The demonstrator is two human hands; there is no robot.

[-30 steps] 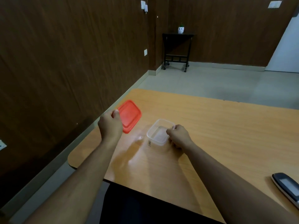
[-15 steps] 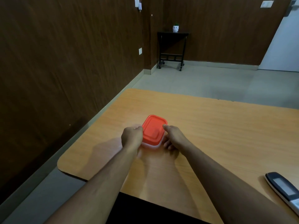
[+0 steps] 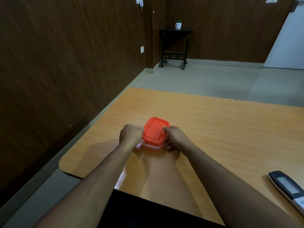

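A small clear plastic container (image 3: 150,146) stands on the wooden table (image 3: 213,129), with a red lid (image 3: 155,130) lying on top of it. My left hand (image 3: 130,135) is at the lid's left edge, fingers curled against the lid and the container's side. My right hand (image 3: 175,136) holds the right side, thumb on the lid's edge and fingers curled by the container's wall. Most of the container is hidden by the lid and my hands.
A dark remote-like device (image 3: 289,188) lies at the table's right near edge. A wood-panelled wall runs close along the left. A small black side table (image 3: 174,46) with a little white pot (image 3: 178,25) stands far back on the grey floor.
One second ago my left hand held the red lid off to the left of the open container. The lid now sits on the container with both hands at its sides.
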